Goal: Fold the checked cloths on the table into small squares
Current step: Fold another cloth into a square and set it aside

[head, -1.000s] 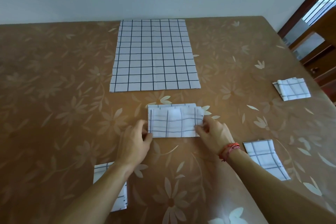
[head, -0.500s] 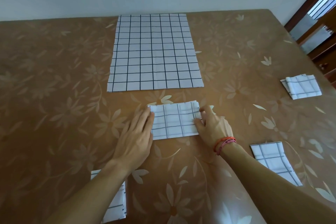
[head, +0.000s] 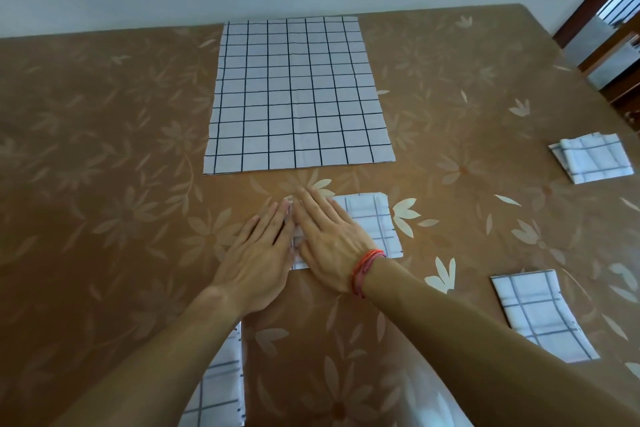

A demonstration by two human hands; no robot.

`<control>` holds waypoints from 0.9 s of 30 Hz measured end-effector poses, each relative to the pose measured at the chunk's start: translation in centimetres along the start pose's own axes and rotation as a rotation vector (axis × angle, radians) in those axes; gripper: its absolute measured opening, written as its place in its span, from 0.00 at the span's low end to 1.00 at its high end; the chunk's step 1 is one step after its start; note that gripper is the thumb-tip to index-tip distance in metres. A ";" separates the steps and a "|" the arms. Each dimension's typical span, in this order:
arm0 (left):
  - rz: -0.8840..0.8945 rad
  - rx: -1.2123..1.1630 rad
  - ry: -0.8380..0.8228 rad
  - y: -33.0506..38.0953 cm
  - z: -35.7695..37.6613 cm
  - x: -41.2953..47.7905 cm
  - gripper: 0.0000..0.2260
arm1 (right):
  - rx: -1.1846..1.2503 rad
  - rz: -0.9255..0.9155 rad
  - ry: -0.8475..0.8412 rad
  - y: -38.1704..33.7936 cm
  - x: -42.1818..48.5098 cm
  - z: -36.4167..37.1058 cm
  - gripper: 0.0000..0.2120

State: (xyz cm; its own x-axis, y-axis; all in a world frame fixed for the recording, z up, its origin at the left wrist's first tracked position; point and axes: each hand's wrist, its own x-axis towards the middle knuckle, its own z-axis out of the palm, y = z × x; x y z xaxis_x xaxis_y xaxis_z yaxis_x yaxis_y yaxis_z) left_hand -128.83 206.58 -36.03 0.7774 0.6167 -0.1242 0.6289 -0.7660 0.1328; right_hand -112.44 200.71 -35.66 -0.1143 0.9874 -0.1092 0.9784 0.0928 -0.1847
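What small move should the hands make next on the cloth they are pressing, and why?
Probably slide the right hand rightward across the folded cloth while the left hand rests at its left edge. Both lie flat over the left part, and the right part is uncovered, not yet smoothed. The large cloth behind lies unfolded.

Unfolded checked cloth (head: 298,97): one. Part-folded checked cloth (head: 375,225): one. Folded checked squares (head: 592,158) (head: 540,315) (head: 218,388): three. Hands: two, left hand (head: 258,260) and right hand (head: 329,239). Red thread bracelet (head: 365,269): one.
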 end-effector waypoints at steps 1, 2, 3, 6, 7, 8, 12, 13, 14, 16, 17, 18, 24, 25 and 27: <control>0.003 0.007 0.002 -0.1 0.0 0.0 0.29 | -0.015 -0.006 -0.015 0.1 0.2 0.4 0.31; 0.009 0.013 0.005 -0.2 0.0 0.0 0.30 | -0.024 -0.009 -0.028 0.2 0.4 0.8 0.31; 0.019 0.017 0.009 -0.3 0.0 0.1 0.30 | -0.026 -0.008 -0.040 0.4 0.4 1.1 0.31; 0.055 0.025 0.023 -0.6 0.0 0.1 0.28 | -0.031 -0.005 -0.049 0.7 0.5 1.5 0.32; 0.061 0.027 0.024 -0.6 0.1 0.1 0.28 | -0.035 -0.008 -0.049 0.7 0.5 1.5 0.32; 0.063 0.027 0.022 -0.6 0.1 0.1 0.28 | -0.039 -0.009 -0.048 0.8 0.6 1.6 0.32; 0.060 0.039 0.007 -0.7 0.4 0.2 0.28 | -0.037 0.007 -0.023 0.7 0.5 2.0 0.33; 0.064 0.051 0.001 -0.8 0.4 0.2 0.28 | -0.038 0.011 -0.015 0.7 0.5 2.1 0.32; 0.067 0.067 -0.008 -0.9 0.5 0.2 0.28 | -0.040 0.015 -0.013 0.8 0.5 2.1 0.33; 0.066 0.086 -0.025 -1.0 0.4 0.2 0.29 | -0.046 0.025 -0.018 1.2 0.4 2.0 0.34; 0.065 0.086 -0.030 -1.1 0.3 0.3 0.29 | -0.048 0.034 -0.023 1.6 0.2 1.9 0.35; 0.064 0.086 -0.037 -1.0 0.3 0.3 0.30 | -0.048 0.046 -0.032 2.2 -0.2 1.7 0.36; 0.031 0.049 -0.066 -0.9 0.4 0.4 0.28 | -0.092 0.176 -0.095 8.0 -5.1 0.4 0.38; 0.027 0.039 -0.072 -0.9 0.3 0.4 0.28 | -0.095 0.187 -0.108 8.4 -5.5 0.2 0.38; 0.022 0.034 -0.074 -0.9 0.2 0.4 0.29 | -0.090 0.193 -0.118 8.7 -5.7 0.1 0.38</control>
State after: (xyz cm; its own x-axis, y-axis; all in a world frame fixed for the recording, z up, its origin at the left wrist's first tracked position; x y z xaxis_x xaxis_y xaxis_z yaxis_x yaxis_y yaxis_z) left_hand -129.07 207.46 -36.43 0.7871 0.5854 -0.1944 0.6099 -0.7857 0.1031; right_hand -103.28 195.85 -36.75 0.0620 0.9666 -0.2485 0.9949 -0.0796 -0.0617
